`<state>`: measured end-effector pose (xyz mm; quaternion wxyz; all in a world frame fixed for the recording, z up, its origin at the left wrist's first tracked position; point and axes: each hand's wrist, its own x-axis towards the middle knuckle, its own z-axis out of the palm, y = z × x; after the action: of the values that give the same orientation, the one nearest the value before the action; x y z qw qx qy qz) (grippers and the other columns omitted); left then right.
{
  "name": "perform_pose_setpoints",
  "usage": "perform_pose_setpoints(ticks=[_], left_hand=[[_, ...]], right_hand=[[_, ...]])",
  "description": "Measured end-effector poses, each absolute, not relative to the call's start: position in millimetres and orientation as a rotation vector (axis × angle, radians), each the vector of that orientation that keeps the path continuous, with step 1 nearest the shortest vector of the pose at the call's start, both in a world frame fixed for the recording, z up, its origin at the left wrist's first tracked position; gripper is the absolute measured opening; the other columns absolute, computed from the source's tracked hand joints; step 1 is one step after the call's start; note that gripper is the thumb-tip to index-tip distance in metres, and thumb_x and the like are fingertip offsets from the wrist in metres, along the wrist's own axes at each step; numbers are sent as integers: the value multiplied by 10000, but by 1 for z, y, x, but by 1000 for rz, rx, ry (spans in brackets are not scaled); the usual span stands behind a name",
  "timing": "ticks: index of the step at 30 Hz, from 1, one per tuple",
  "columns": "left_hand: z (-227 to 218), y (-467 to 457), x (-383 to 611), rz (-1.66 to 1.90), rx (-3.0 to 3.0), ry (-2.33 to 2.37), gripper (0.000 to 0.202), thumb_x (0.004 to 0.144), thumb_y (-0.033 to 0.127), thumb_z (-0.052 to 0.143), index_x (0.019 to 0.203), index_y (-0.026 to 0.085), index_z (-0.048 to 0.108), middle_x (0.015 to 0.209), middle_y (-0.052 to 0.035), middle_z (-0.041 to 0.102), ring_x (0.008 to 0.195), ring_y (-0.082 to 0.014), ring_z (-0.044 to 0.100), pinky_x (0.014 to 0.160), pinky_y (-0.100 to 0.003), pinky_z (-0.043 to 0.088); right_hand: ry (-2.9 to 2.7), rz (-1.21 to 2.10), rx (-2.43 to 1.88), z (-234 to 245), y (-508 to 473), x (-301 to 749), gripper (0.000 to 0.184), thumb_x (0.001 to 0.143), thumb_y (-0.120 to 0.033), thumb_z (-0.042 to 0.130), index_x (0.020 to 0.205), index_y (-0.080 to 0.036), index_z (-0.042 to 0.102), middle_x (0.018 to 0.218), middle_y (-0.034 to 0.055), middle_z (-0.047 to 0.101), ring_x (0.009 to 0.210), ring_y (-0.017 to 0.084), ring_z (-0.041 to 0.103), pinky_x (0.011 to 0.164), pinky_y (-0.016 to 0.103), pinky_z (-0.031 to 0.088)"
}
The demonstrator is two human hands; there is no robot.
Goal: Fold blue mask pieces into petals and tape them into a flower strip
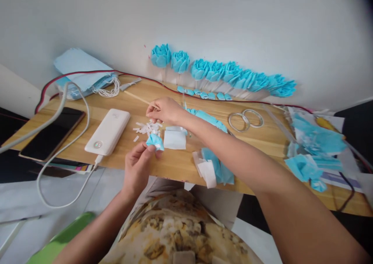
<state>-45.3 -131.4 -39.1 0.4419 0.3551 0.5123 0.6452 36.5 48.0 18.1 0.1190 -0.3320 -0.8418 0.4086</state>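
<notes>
My left hand (138, 163) is closed on a small folded blue paper piece (155, 141), held just above the front edge of the wooden table (175, 165). My right hand (164, 110) reaches across with its fingertips pinched over a little heap of white paper scraps (147, 128); a thin wooden stick (136, 97) runs from its fingers toward the back left. A white folded strip (175, 139) lies between my two hands.
Several blue paper flowers (215, 70) lean on the wall. A white power bank (107, 131) with cable and a dark phone (51, 134) lie left. Two metal rings (245, 119), blue-and-white folded pieces (214, 169) and blue paper scraps (314, 147) lie right. Blue masks (81, 72) are stacked back left.
</notes>
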Motion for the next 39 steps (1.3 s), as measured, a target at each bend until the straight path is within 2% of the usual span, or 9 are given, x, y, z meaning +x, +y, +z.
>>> perform_pose_setpoints(ticks=[4,8,14,18,21,24,29,34,39], left_hand=[[-34,-138,-41,1396,1048,1222,313,858,427,694,647,197,671,630,-26,654,615,-161,568,632,-274,447],[-32,-139,-37,1291,1100,1182,341,853,464,686,653,189,659,624,-32,648,610,-159,559,610,-267,445],[-36,-136,-38,1258,1144,1172,360,868,469,661,644,187,651,623,-23,633,599,-147,538,609,-260,430],[-37,-131,-43,1282,1137,1161,317,858,413,690,640,185,660,633,-23,633,614,-150,545,635,-271,433],[-37,-121,-51,1462,926,1127,293,846,398,697,645,187,658,631,-26,620,653,-164,560,701,-294,461],[-31,-106,-62,1652,616,968,305,825,399,668,612,203,574,553,0,500,597,-159,507,743,-336,490],[-17,-85,-76,1784,381,875,246,848,340,586,652,224,492,551,42,351,504,-121,370,715,-329,501],[-17,-79,-81,1831,431,911,260,847,324,596,636,220,485,563,27,407,558,-135,451,836,-374,526],[-25,-85,-82,1928,513,1012,290,820,351,675,623,215,513,560,25,484,642,-155,549,952,-404,501]], right_hand=[[-2408,1323,-986,16,49,32,169,901,-178,579,978,-119,717,731,26,739,553,80,588,566,196,433],[-2393,1384,-916,14,50,30,245,812,-101,655,1047,-121,723,891,38,752,738,98,643,689,203,477],[-2448,1336,-886,13,51,29,445,708,59,560,1074,-133,723,992,31,735,875,110,650,762,204,479],[-2355,1355,-1055,13,51,25,271,848,-89,593,1094,-128,700,865,46,746,704,113,644,663,212,496],[-2338,1419,-1125,12,51,25,335,860,-28,542,1145,-133,682,880,66,770,696,116,671,650,199,514],[-2378,1472,-1066,14,50,28,385,827,20,567,1164,-125,681,937,75,784,716,112,686,651,183,520],[-2317,1611,-1109,20,42,33,280,935,-42,511,1144,-93,690,796,65,785,616,115,684,635,214,533],[-2204,1797,-1071,32,36,37,345,962,-58,499,1274,-130,626,859,55,797,690,139,737,726,252,570],[-2336,1489,-1131,37,40,41,334,984,-127,473,1281,-147,625,803,31,785,647,125,699,685,237,525]])
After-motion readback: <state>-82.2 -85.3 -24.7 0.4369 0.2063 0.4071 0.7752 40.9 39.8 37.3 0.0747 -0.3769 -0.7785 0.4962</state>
